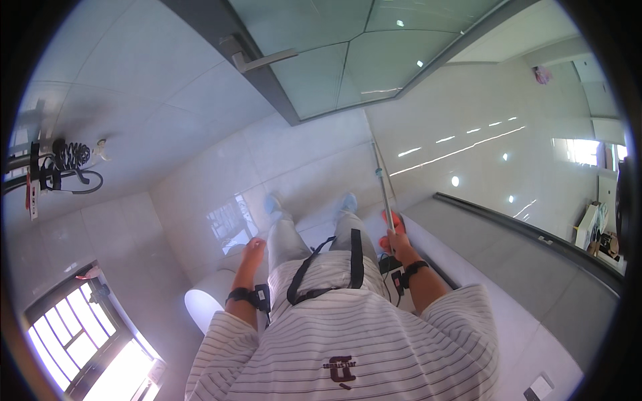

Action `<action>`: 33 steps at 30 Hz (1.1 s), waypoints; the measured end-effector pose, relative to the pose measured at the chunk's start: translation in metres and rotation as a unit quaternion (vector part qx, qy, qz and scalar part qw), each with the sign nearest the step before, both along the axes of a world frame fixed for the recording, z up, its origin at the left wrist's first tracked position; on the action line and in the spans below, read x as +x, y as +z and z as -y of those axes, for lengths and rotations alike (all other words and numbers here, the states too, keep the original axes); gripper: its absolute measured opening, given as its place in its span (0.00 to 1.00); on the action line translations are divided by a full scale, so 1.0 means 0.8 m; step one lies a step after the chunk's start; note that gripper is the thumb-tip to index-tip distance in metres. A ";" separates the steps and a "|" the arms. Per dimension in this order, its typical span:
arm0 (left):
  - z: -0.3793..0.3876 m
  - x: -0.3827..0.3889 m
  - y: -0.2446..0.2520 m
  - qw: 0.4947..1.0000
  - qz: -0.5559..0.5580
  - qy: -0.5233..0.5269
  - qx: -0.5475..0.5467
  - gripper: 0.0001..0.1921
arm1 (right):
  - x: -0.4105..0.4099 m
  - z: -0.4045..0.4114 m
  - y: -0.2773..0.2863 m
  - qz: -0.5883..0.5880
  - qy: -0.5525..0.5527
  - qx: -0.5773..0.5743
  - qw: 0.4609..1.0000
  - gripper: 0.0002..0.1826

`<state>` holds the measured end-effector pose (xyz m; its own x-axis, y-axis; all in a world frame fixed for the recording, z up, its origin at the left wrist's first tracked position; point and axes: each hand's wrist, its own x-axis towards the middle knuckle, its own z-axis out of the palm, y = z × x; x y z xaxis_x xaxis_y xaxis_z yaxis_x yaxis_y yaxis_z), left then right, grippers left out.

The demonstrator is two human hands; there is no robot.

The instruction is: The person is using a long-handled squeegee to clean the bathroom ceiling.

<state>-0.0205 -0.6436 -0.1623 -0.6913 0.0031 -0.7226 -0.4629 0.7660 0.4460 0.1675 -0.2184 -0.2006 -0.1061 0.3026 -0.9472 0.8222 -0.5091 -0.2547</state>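
Observation:
My right hand (398, 242) is closed around a long thin metal pole (384, 188) with a light blue collar partway along it. The pole slopes away from me toward the doorway floor; what its far end carries cannot be told. Red-orange slippers (396, 220) lie on the floor just beyond that hand. My left hand (255, 245) hangs at my left side with its fingers curled, and no object shows in it. Straps with small black devices are on both forearms.
A framed glass door (321, 65) with a metal handle (263, 60) stands ahead. A white toilet (203, 303) is by my left arm. Black coiled fittings (75, 155) hang on the left wall, above a barred window (75, 331). A grey wall and dark rail (521, 228) run along the right.

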 end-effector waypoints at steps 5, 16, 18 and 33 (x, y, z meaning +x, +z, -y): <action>0.065 -0.029 0.036 0.979 -0.103 -0.040 -0.173 0.15 | -0.067 0.035 -0.038 -0.388 0.477 0.134 0.777 0.06; 0.341 -0.102 0.028 0.934 -0.130 -0.110 -0.314 0.13 | -0.151 0.280 -0.103 -0.144 0.857 0.098 0.485 0.06; 0.349 -0.118 0.028 0.946 -0.180 -0.040 -0.265 0.13 | -0.109 0.319 -0.116 0.006 0.668 -0.085 0.739 0.06; 0.136 -0.160 0.054 0.980 -0.161 -0.114 0.036 0.16 | -0.028 0.323 0.040 0.070 0.119 -0.075 0.988 0.10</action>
<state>-0.1485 -0.7527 -0.1194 -0.8587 0.2274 -0.4592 -0.1093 0.7943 0.5976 0.1448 -0.4771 -0.1689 -0.0229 0.1404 -0.9898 0.9447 -0.3209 -0.0674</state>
